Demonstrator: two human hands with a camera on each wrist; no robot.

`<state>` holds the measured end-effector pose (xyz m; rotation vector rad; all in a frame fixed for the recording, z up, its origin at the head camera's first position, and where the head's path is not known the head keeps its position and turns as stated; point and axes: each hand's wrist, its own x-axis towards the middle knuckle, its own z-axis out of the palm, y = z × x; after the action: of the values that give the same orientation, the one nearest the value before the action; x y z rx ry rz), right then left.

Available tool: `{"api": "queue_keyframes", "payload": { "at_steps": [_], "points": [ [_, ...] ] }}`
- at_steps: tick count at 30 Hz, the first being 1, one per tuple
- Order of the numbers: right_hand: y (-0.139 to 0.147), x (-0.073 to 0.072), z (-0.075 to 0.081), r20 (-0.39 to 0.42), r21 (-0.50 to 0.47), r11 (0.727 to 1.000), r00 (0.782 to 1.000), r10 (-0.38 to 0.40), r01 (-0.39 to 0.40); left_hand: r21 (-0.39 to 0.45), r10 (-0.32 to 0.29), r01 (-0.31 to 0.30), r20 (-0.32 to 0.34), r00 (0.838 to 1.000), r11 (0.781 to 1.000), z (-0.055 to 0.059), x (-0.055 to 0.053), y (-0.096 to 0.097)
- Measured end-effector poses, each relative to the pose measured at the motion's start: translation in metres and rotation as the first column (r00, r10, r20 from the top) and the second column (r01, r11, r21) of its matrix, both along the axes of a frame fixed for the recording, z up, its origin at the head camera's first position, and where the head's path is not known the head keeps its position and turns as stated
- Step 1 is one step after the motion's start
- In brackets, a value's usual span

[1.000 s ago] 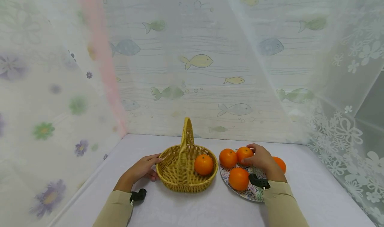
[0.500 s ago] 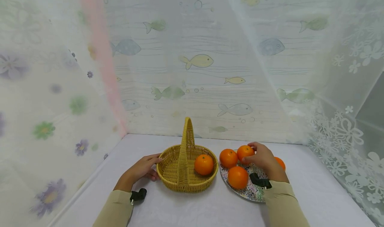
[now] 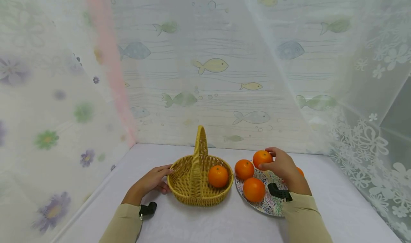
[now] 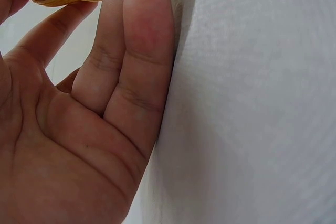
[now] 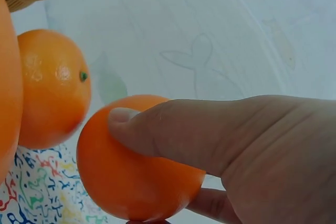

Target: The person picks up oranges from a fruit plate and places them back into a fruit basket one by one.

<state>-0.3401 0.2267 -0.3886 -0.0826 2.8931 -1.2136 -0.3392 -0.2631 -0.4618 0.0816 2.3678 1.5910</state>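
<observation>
Five oranges (image 3: 254,190), one basket (image 3: 205,201), one patterned plate (image 3: 269,204), a left hand (image 3: 155,180) and a right hand (image 3: 280,166).

The basket holds one orange; three are on the plate, the rightmost partly hidden; the fifth, the held orange (image 3: 260,158), is over the plate's far side. The right hand reaches forward and inward, parted just to the fruit's width, thumb on its near face and fingers curled behind. The left hand is on edge, little-finger side down, its fingers nearly straight and resting against the basket's left side. The held orange looks round, its stem spot upward; the basket is longer left to right, its handle (image 3: 200,146) arching upright across it.
</observation>
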Motion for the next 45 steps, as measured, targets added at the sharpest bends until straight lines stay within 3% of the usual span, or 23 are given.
{"api": "queue_keyframes", "payload": {
  "at_steps": [23,45],
  "points": [
    [-0.025,0.001,0.015,-0.073,0.014,0.999,0.996,0.042,-0.041,0.01,-0.007,0.007,-0.013,1.0,1.0,-0.005,-0.005,-0.003],
    [-0.078,0.007,0.026,-0.09,-0.053,0.99,0.988,0.129,-0.134,0.035,-0.007,0.008,-0.008,1.0,0.999,-0.007,-0.006,-0.003]
  ]
}}
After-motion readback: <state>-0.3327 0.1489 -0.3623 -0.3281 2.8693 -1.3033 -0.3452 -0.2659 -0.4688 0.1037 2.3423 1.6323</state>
